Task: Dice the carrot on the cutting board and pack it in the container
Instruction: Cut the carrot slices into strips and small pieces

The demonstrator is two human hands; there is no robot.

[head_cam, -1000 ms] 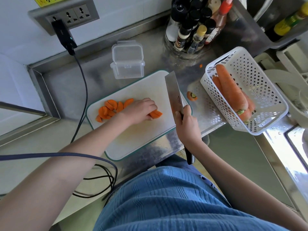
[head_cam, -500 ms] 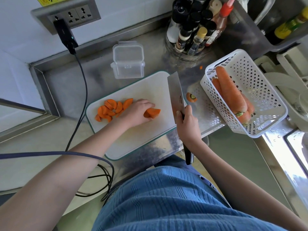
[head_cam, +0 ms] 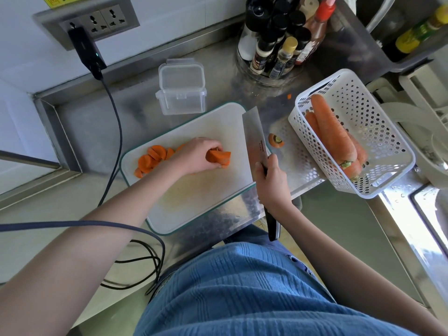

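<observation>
A white cutting board [head_cam: 194, 204] with a green rim lies on the steel counter. Several orange carrot slices [head_cam: 151, 161] are piled at its left end. My left hand [head_cam: 196, 155] grips a stack of carrot pieces [head_cam: 219, 158] near the middle of the board. My right hand [head_cam: 272, 181] holds the black handle of a cleaver [head_cam: 255, 137], whose blade stands over the board's right edge, apart from the carrot stack. A clear plastic container [head_cam: 180, 98] with its hinged lid open stands behind the board.
A white perforated basket [head_cam: 378, 132] with whole carrots [head_cam: 332, 132] sits at the right. A cut carrot end [head_cam: 276, 140] lies beside the board. Sauce bottles [head_cam: 278, 44] crowd the back. A black cable [head_cam: 114, 132] hangs from the wall socket at left.
My left hand has gathered the carrot pieces and lifted them into a gripped stack, turned on edge. The cleaver has stayed roughly where it was at the board's right side.
</observation>
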